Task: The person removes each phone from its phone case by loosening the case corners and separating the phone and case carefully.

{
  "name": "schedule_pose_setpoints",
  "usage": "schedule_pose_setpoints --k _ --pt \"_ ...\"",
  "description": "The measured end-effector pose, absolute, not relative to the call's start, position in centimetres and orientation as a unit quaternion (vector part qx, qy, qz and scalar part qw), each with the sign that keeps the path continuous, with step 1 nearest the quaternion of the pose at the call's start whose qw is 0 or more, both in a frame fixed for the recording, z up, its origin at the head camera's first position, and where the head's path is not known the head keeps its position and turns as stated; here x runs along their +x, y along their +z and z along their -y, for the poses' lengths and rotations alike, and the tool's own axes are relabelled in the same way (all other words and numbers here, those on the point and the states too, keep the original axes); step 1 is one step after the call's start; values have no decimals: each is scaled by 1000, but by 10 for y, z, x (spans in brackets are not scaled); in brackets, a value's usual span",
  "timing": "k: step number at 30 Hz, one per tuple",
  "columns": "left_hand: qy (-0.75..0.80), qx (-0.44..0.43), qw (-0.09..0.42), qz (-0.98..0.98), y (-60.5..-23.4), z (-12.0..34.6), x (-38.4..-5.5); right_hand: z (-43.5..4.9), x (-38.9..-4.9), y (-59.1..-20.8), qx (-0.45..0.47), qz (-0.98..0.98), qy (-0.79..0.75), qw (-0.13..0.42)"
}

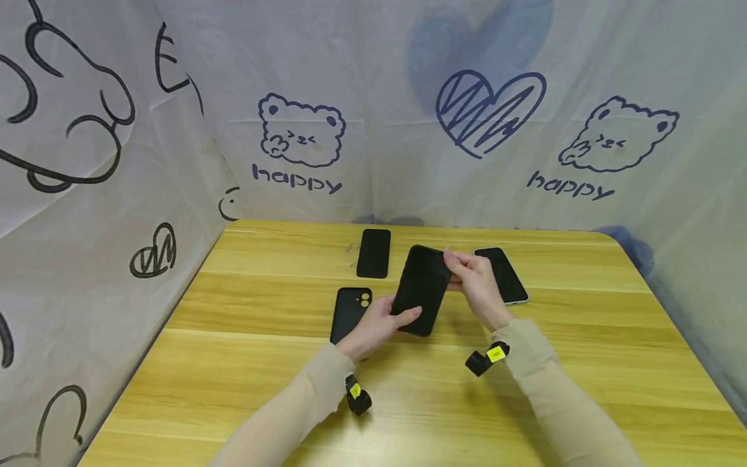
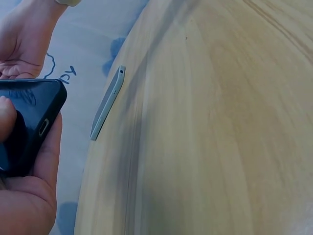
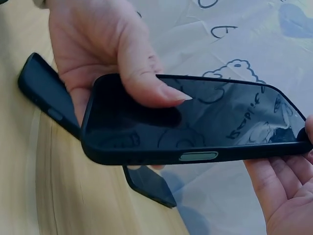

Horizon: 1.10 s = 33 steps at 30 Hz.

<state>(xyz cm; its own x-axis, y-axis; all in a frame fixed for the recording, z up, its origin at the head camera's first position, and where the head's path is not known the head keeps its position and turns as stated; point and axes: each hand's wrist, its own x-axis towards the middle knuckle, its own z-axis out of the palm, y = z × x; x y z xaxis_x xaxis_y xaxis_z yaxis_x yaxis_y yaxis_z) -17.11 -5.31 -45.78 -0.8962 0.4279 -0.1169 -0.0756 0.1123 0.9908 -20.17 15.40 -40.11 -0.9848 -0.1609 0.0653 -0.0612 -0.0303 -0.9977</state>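
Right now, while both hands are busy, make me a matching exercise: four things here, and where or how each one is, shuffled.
1. held phone
2. phone case
3. pale-edged phone
4. left hand

A. on the table, partly hidden by the right hand
B. has its thumb laid on the held phone
C. off the table, between both hands
D. on the table, partly hidden by the left hand

Pairs: 1-C, 2-D, 3-A, 4-B

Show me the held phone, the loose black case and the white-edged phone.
Held phone (image 1: 425, 287), head view: middle of its screen.
Loose black case (image 1: 349, 312), head view: its flat panel.
White-edged phone (image 1: 509, 275), head view: its dark screen.
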Motion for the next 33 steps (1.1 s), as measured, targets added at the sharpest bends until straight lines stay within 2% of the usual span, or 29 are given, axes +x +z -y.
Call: schedule_pose_setpoints --k 11,16,23,28,33 --pt "638 139 195 -732 -453 61 -171 -158 -204 -399 -60 -577 -805 126" --pt "640 141 194 -730 -454 62 -170 -162 -206 -402 -80 -523 -829 182" --pt "645 141 195 -725 -453 61 -167 -169 -207 -404 -132 -506 -827 209" --pt "643 150 202 -723 -453 61 -167 -177 -212 -409 -186 -450 -836 253" --pt "636 150 209 -728 -454 61 -167 -182 -215 -414 -190 -407 -843 296"
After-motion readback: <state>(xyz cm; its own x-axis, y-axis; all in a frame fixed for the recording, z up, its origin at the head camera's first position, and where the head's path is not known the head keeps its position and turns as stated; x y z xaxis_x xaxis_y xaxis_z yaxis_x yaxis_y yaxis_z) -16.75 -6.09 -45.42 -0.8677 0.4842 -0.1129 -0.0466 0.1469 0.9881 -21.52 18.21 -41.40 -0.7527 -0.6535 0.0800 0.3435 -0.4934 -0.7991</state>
